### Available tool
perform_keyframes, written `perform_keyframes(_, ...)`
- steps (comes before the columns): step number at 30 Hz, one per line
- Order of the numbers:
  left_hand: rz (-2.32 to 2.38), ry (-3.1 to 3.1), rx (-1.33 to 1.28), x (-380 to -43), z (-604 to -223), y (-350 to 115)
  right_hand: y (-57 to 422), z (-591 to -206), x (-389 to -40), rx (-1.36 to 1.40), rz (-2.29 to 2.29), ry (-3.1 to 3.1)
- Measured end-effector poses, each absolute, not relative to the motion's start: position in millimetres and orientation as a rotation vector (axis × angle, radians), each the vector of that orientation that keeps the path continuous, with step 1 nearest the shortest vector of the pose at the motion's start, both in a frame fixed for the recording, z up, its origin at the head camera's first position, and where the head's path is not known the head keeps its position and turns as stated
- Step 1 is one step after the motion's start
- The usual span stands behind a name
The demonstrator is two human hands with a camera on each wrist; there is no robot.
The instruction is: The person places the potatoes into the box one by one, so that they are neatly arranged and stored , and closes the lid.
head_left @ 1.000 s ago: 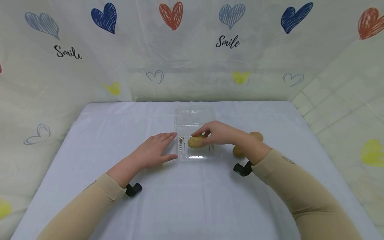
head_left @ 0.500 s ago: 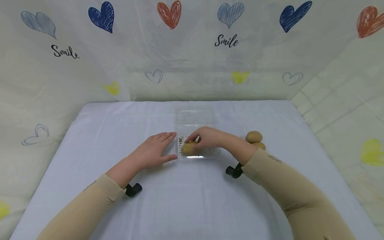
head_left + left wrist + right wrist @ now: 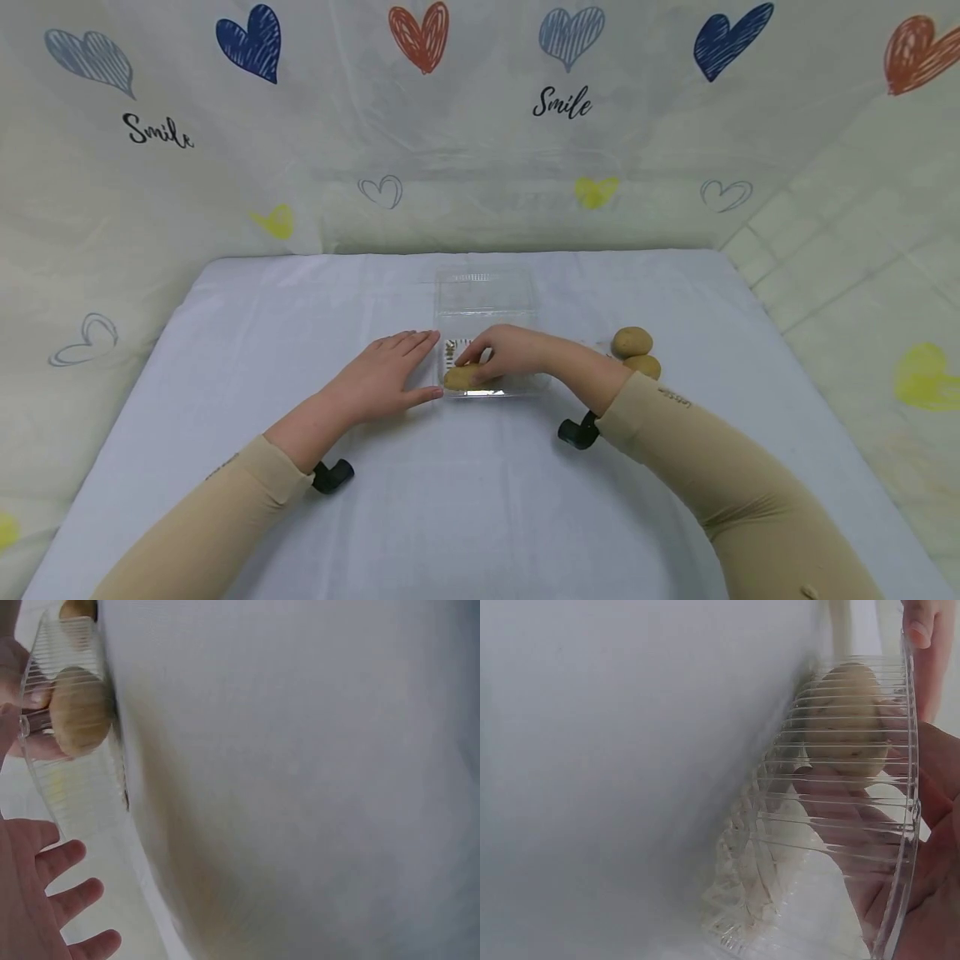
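Observation:
A clear plastic clamshell box (image 3: 486, 293) stands with its lid folded back on the white-covered table. Inside its base, at the near left corner, my right hand (image 3: 512, 350) holds a potato (image 3: 459, 378) between thumb and fingers. Through the ribbed wall in the right wrist view, the potato (image 3: 847, 720) sits low in the box with the fingers behind it. My left hand (image 3: 386, 375) lies along the box's left side, fingers straight and spread, fingertips right at the rim. In the left wrist view the same hand (image 3: 45, 892) shows its extended fingers beside the box (image 3: 75, 780).
Two more potatoes (image 3: 632, 342) lie together on the white cloth (image 3: 420, 517), right of the box and beyond the right forearm. A light curtain (image 3: 480, 133) printed with hearts hangs behind the table.
My right hand has carried the potato leftward and down into the near left corner of the box. The right forearm shifted left, uncovering the two other potatoes. The left hand stays put.

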State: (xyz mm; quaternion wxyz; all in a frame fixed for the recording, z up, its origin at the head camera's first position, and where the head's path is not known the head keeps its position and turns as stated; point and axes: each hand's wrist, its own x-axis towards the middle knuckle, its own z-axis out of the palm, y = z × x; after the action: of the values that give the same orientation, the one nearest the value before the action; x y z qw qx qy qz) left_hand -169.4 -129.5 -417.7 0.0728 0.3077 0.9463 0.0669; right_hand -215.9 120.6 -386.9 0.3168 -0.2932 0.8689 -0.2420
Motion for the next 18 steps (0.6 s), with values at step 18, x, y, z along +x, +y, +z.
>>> perform_keyframes(18, 0.170, 2.888, 0.982, -163.8, -417.6, -134.1, 113.8, -385.2, -212.6, -0.784, -0.609, 2.257)
